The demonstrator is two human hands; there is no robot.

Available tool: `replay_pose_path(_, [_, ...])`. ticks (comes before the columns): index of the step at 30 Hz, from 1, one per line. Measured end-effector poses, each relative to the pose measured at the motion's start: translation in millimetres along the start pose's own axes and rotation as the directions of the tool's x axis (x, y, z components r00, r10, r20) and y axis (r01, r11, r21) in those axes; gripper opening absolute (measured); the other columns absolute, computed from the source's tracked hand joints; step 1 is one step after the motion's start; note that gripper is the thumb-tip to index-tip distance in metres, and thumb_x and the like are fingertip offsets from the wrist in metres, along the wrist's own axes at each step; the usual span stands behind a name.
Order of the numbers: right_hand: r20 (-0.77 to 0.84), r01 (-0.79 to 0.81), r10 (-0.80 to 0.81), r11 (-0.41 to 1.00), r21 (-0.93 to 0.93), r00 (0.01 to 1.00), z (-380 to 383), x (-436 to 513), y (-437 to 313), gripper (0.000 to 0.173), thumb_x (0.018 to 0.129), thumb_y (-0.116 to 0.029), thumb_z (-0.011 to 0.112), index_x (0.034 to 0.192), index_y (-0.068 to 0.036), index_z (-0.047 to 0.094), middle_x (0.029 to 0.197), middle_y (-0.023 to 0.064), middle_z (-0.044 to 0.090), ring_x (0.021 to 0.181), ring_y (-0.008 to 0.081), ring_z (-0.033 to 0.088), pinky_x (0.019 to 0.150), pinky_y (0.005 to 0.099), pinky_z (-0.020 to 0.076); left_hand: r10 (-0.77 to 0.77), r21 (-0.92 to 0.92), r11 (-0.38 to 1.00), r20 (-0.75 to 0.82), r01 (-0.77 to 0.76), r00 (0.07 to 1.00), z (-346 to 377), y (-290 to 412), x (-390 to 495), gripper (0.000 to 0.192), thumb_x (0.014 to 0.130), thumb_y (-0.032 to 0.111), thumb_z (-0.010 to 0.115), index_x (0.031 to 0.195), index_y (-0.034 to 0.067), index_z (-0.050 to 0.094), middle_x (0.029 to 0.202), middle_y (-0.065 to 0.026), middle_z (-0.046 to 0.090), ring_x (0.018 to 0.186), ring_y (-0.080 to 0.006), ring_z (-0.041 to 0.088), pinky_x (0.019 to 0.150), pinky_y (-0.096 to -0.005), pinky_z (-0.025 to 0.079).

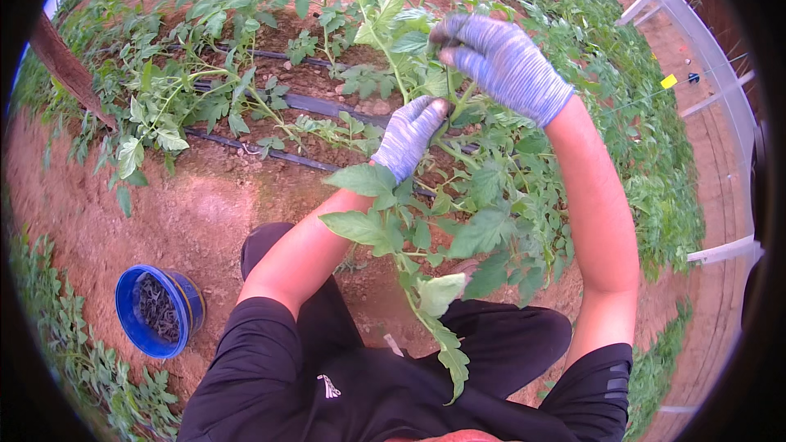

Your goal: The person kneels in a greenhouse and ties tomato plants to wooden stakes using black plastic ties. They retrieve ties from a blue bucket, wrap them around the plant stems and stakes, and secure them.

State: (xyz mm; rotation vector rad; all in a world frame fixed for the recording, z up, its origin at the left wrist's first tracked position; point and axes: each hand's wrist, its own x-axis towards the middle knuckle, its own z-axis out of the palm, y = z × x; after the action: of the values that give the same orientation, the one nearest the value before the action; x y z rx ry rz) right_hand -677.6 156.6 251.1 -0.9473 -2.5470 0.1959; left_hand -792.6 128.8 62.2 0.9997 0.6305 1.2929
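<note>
A leafy tomato plant (457,112) stands before me, its stems rising between my hands. My left hand (412,135), in a blue-grey knitted glove, has thumb and fingers closed around a stem near a fork. Above it and to the right is my right hand (497,64), in a matching glove with dark-stained fingertips. Its thumb and fingers are bent together at the upper leaves; whether they pinch a shoot cannot be told. A long leafy branch (399,245) hangs down over my left forearm and in front of my lap.
A blue bucket (191,304) holding many small dark pieces stands on the soil at the lower left. Black drip lines (319,104) run between tomato rows. A wooden post (70,70) leans at the upper left. White framing (721,252) and plastic sheeting border the right.
</note>
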Motion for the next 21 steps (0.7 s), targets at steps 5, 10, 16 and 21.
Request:
replay_pose_path(5, [0.069, 0.054, -0.037, 0.965, -0.256, 0.997, -13.0, 11.8, 20.9, 0.030, 0.088, -0.028, 0.066, 0.111, -0.009, 0.070, 0.101, 0.0134, 0.070, 0.100, 0.0313, 0.065, 0.090, 0.0409, 0.0498, 0.032, 0.053, 0.998, 0.044, -0.035, 0.999, 7.1, 2.3, -7.0, 0.037, 0.096, 0.032, 0.061, 0.110, -0.002, 0.066, 0.096, -0.0045, 0.066, 0.089, -0.0111, 0.056, 0.084, -0.0292, 0.046])
replay_pose_path(10, [0.183, 0.073, -0.023, 0.960, -0.272, 0.983, -24.8, 0.1, 29.8, 0.032, 0.086, -0.028, 0.068, 0.110, -0.006, 0.070, 0.110, 0.0156, 0.067, 0.108, 0.0318, 0.061, 0.096, 0.0408, 0.0473, 0.061, 0.258, 0.963, 0.085, -0.081, 0.994, 11.3, 3.2, -11.3, 0.034, 0.096, 0.030, 0.060, 0.105, -0.001, 0.067, 0.091, -0.0051, 0.066, 0.084, -0.0121, 0.056, 0.079, -0.0307, 0.047])
replay_pose_path(16, [0.398, -0.149, 0.305, 0.914, -0.378, 0.865, -52.7, -31.4, -2.0, 0.028, 0.083, -0.027, 0.070, 0.100, -0.004, 0.070, 0.098, 0.0158, 0.068, 0.095, 0.0322, 0.065, 0.087, 0.0404, 0.0502, -0.058, 0.107, 0.993, 0.126, 0.045, 0.990, 8.5, 7.5, -14.5, 0.031, 0.097, 0.030, 0.060, 0.099, 0.000, 0.067, 0.085, 0.0015, 0.062, 0.079, -0.0078, 0.053, 0.072, -0.0268, 0.046])
replay_pose_path(21, [0.268, -0.199, 0.270, 0.944, -0.264, 0.925, -53.5, -61.6, -20.9, 0.021, 0.083, -0.023, 0.068, 0.093, -0.004, 0.070, 0.088, 0.0161, 0.068, 0.084, 0.0360, 0.065, 0.077, 0.0430, 0.0523, -0.098, 0.110, 0.991, 0.170, 0.080, 0.981, 11.6, 7.9, -15.5, 0.032, 0.097, 0.031, 0.060, 0.099, 0.000, 0.067, 0.086, 0.0011, 0.062, 0.080, -0.0072, 0.053, 0.074, -0.0270, 0.046])
